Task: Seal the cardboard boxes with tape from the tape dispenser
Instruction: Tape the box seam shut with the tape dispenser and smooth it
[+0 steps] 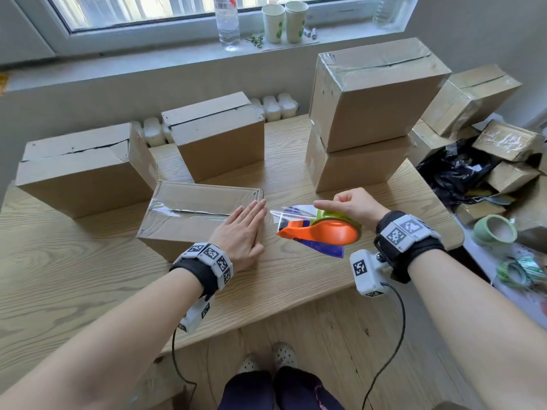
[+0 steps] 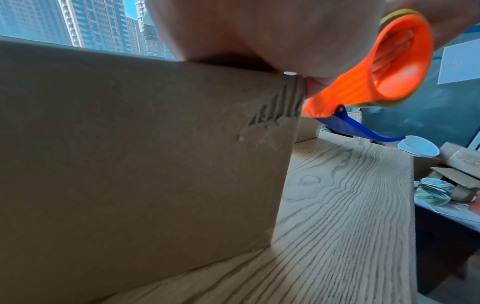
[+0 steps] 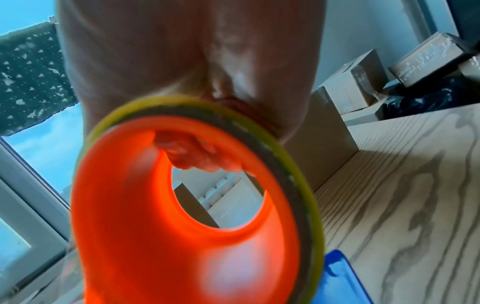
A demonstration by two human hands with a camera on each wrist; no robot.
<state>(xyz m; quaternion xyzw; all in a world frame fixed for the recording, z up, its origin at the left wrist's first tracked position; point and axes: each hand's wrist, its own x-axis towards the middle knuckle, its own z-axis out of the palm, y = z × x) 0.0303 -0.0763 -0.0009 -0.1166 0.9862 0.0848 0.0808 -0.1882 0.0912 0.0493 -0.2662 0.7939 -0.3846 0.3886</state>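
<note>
A low cardboard box (image 1: pixel 189 216) lies in the middle of the wooden table (image 1: pixel 74 276), with clear tape along its top seam. My left hand (image 1: pixel 242 229) rests flat, fingers straight, on the right end of the box top; the left wrist view shows the box side (image 2: pixel 142 154) under the palm. My right hand (image 1: pixel 343 207) grips an orange tape dispenser (image 1: pixel 325 230) with a green-edged roll, held just right of the box. A strip of clear tape (image 1: pixel 288 213) runs from it toward the box's right edge. In the right wrist view, fingers (image 3: pixel 197 156) curl through the dispenser (image 3: pixel 168 236) ring.
Closed boxes stand behind: one at left (image 1: pixel 80 170), one at centre back (image 1: pixel 216 134), a stack of two at right (image 1: pixel 370 93). Off the table's right edge lie more boxes, a black bag (image 1: pixel 455 170) and tape rolls (image 1: pixel 494 232). Cups (image 1: pixel 284 22) and a bottle stand on the windowsill.
</note>
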